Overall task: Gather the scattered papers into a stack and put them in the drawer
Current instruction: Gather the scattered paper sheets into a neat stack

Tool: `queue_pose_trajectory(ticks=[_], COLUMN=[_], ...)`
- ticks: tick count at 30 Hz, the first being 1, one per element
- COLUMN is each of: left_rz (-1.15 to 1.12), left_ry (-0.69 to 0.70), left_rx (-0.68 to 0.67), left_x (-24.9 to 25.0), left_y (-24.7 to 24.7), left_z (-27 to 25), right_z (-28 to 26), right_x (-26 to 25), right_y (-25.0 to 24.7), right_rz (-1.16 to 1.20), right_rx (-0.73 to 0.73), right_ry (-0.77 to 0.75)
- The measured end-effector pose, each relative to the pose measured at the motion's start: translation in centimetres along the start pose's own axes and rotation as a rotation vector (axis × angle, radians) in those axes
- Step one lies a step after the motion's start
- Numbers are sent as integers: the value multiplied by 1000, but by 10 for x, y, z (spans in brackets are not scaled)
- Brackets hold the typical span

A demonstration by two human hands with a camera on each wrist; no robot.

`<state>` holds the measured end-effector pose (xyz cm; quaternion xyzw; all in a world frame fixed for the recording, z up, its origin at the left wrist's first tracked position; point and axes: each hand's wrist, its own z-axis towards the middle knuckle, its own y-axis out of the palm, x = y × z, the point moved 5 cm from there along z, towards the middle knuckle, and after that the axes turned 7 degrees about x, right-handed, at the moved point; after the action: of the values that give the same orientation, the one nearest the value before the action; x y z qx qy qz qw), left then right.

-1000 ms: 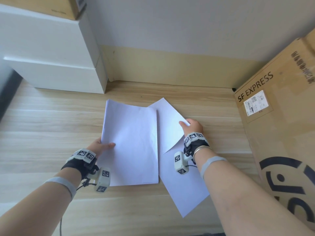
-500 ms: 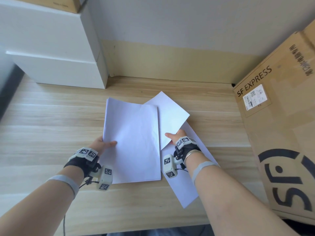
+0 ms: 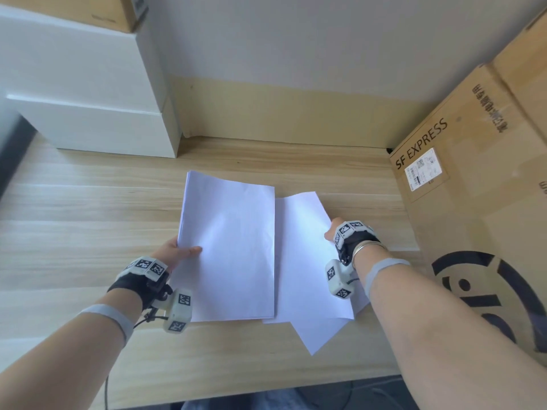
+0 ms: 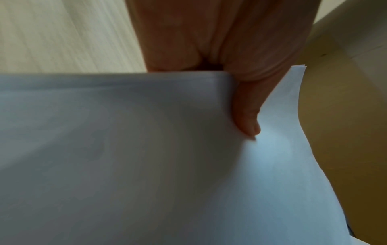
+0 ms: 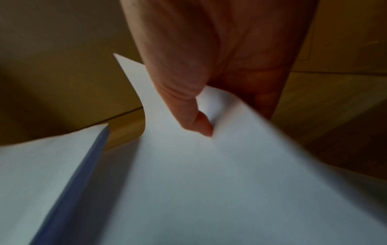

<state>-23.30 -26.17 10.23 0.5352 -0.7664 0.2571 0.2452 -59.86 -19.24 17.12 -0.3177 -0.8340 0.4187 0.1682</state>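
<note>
Here, by parts:

Left hand: the left hand (image 3: 177, 253) grips the left edge of the stack (image 3: 229, 247). The thumb (image 3: 191, 250) lies on top of it and the fingers are curled underneath; the left wrist view shows the thumb (image 4: 247, 116) pressed on the top page, with the edge tucked into the crook of the hand.

Right hand: the right hand (image 3: 336, 232) pinches the right edge of a loose sheet (image 3: 302, 255). In the right wrist view the thumb (image 5: 194, 116) sits on top of the sheet (image 5: 209, 182) and the fingers are curled below, so the paper bends up around the grip.

Stack: it lies on the desk (image 3: 88, 217), its long sides running away from the person and its far end slightly lifted and wavy. Its right edge overlaps the loose sheet.

Loose sheet: just right of the stack, nearly parallel to it, partly under the stack's edge.

Second sheet: another sheet (image 3: 319, 335) lies skewed beneath the first, one corner poking out toward the desk's near edge.

Drawer: a white drawer unit (image 3: 88, 99) stands at the far left corner of the desk, well apart from the papers, both fronts closed.

Box: a cardboard box (image 3: 473, 173) marked SF EXPRESS stands along the right side, near the right hand.
</note>
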Motion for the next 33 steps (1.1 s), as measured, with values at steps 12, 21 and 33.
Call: queue_pose_trajectory(ticks=[12,21,33], left_rz=[34,39,130], left_ry=[-19,-18,-29], left_rx=[22,35,102], left_x=[-9,-3,7], left_y=[4,5,0], left_z=[3,5,4], right_z=[4,7,-2], right_x=[18,28,68], right_y=[38,24,-33], right_rz=[153,402,704], right_rx=[112,264,477], right_ry=[49,32,54])
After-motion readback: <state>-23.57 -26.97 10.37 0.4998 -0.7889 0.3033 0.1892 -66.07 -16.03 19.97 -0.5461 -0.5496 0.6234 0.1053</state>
